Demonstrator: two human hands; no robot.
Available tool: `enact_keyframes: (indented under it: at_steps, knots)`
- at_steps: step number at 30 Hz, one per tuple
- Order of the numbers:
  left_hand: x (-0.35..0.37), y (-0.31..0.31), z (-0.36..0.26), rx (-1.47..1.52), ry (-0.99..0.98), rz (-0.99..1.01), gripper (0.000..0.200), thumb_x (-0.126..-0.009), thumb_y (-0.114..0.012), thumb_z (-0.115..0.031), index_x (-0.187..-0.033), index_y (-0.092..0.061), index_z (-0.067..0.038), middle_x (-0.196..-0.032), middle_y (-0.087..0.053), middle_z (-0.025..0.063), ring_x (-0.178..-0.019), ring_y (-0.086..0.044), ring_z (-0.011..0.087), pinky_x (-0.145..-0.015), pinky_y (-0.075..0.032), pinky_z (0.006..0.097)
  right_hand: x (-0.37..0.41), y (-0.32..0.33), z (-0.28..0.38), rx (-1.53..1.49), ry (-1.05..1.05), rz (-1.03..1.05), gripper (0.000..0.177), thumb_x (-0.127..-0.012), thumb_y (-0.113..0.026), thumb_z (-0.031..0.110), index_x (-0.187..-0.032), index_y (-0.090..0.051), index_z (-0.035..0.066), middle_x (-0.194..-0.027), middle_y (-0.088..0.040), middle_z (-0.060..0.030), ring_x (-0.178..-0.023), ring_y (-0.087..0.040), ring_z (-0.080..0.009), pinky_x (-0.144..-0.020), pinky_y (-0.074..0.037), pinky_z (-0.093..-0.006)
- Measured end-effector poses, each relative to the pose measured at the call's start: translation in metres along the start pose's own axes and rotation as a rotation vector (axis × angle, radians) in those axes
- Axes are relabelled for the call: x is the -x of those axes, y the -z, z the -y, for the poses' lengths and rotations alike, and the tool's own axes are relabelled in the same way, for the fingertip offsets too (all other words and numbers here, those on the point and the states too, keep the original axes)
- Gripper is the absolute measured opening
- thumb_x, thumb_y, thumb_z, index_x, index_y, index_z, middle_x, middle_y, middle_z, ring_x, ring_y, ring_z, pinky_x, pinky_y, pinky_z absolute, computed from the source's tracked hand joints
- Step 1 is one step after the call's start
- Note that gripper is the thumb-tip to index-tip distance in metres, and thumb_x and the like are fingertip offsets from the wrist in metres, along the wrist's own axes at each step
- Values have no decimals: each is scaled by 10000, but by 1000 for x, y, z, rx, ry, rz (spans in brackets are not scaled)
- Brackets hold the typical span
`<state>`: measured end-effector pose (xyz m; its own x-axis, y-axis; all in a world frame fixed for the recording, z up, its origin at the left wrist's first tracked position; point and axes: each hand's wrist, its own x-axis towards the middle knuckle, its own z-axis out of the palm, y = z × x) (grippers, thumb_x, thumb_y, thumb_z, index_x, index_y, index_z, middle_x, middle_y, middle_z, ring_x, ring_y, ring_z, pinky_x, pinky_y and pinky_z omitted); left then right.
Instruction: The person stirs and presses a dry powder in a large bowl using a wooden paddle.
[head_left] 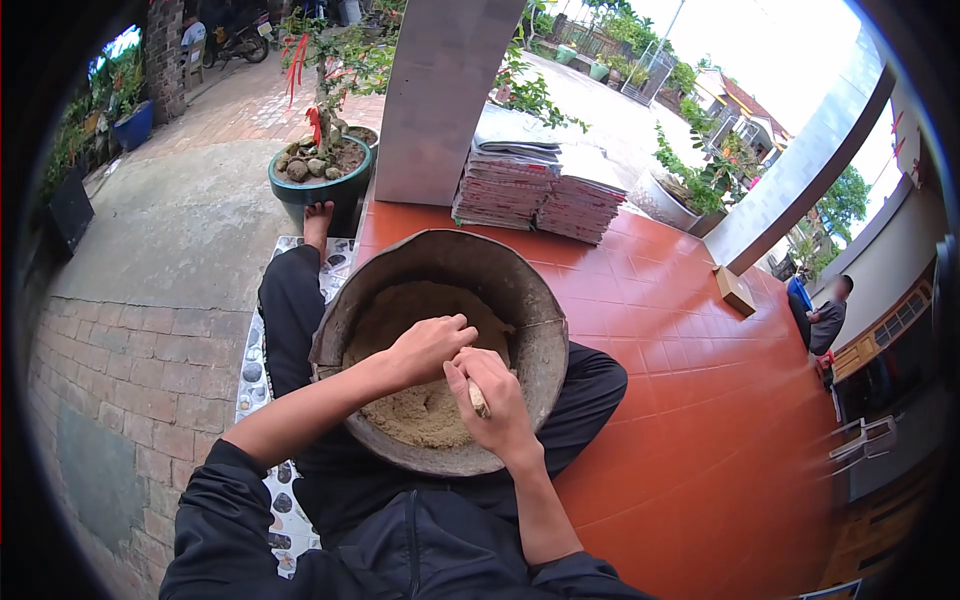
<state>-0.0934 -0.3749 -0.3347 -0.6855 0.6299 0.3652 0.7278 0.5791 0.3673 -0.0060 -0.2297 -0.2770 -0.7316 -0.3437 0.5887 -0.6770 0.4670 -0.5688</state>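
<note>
A large, dark, worn round basin [545, 375] rests between my legs, with tan, sawdust-like powder [415, 415] inside it. Over the powder, my left hand [435, 350] is closed, its fingers curled; whatever it may hold is hidden. My right hand [492, 405] is wrapped around a pale, stick-like piece [480, 402], whose blunt end sticks out below the fist. Both hands are close together, fingers nearly touching, above the middle of the basin. The far end of the pale piece is hidden by the hands.
Stacks of folded papers [515, 185] stand on the red tiled floor [680, 400] beside a pillar [440, 100]. A potted tree [325, 190] is near my bare foot [318, 222]. A person [828, 318] sits at the right; a small box [735, 290] lies nearby.
</note>
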Motion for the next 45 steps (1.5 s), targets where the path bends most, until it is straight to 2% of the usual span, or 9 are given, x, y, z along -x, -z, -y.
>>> enact_keyframes:
  at_steps: [5, 7, 9, 14, 23, 26, 35, 37, 45]
  knots:
    - [1, -5, -23, 154, -135, 266, 261, -726, -689, -217, -875, -595, -24, -826, -581, 145, -776, -606, 365, -677, -506, 445, 7, 23, 12, 75, -166, -8, 252, -931, -548, 140, -745, -614, -16, -704, -621, -155, -704, -608, -322, -641, -470, -381]
    - [2, -11, -28, 266, -164, 230, 207, -753, -668, -211, -827, -602, -29, -849, -618, 167, -754, -601, 392, -672, -496, 462, 8, 30, 9, 26, -255, 27, 329, -941, -512, 157, -683, -621, -15, -638, -620, -165, -614, -606, -326, -586, -467, -381]
    - [0, -13, -30, 298, -224, 254, 131, -723, -638, -169, -739, -602, -44, -736, -621, 181, -698, -614, 387, -632, -502, 470, 9, 33, 10, -15, -265, 19, 359, -955, -497, 165, -674, -611, -29, -603, -610, -144, -566, -603, -262, -569, -461, -360]
    - [-2, 1, -38, 325, -262, 344, 150, -714, -637, -173, -750, -602, -33, -745, -633, 174, -704, -615, 383, -645, -503, 464, 10, 39, 7, -221, -475, 76, 452, -991, -475, 209, -617, -531, -40, -570, -565, -69, -593, -575, -117, -570, -457, -293]
    - [0, -28, -30, 218, -239, 483, 286, -743, -655, -256, -923, -622, -37, -810, -657, 184, -785, -629, 395, -700, -501, 477, 34, 46, -27, -583, -578, -42, 522, -1021, -420, 259, -554, -442, 27, -593, -572, -69, -653, -616, -146, -612, -455, -267]
    - [0, -28, -32, 200, -232, 569, 322, -758, -669, -296, -911, -619, -18, -786, -652, 192, -777, -630, 397, -694, -504, 474, 50, 43, -34, -650, -643, -121, 496, -1023, -376, 237, -567, -447, 55, -598, -576, -115, -677, -641, -216, -805, -534, -392]
    - [-5, -5, -37, 101, -207, 822, 342, -690, -689, -291, -886, -664, -12, -802, -661, 211, -790, -635, 394, -700, -502, 478, 69, 16, -24, -717, -644, -234, 484, -1025, -347, 231, -584, -432, 50, -691, -630, -192, -725, -644, -264, -863, -518, -434]
    - [-7, -2, -37, 5, -153, 951, 397, -685, -709, -299, -993, -676, -51, -903, -688, 178, -878, -643, 368, -771, -508, 450, 70, 10, -22, -738, -621, -265, 484, -1024, -341, 228, -586, -429, 43, -710, -636, -216, -760, -645, -286, -874, -511, -447]
    - [1, -18, -26, -48, -162, 994, 370, -643, -705, -268, -960, -697, -77, -845, -692, 148, -841, -655, 333, -717, -509, 448, 89, -11, -16, -797, -631, -416, 447, -1029, -323, 234, -644, -422, 28, -735, -635, -226, -807, -648, -324, -898, -495, -455]
